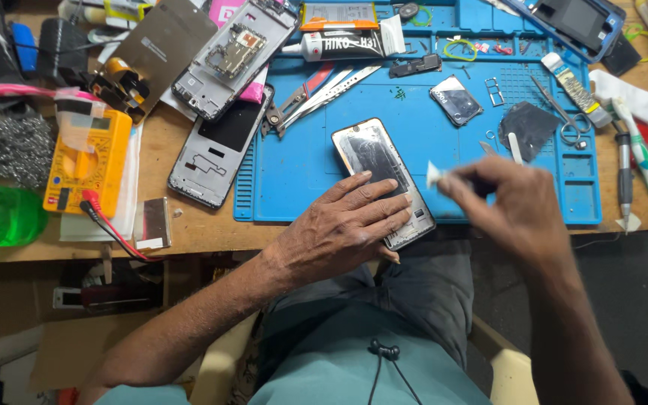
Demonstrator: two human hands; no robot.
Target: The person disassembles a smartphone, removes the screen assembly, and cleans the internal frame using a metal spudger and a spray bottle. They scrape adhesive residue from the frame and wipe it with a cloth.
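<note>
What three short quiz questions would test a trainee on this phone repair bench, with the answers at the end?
1. True or false: the left hand lies flat on the opened phone on the blue mat.
2. What does the right hand hold?
A. a small white piece
B. the scissors
C. the glue tube
3. Which yellow instrument sits on the wooden bench left of the mat?

Key
1. True; the fingers press on the phone's lower part.
2. A; the small white piece is pinched at the fingertips, though motion blur hides what it is. The scissors and glue tube lie untouched.
3. The yellow multimeter.
</note>
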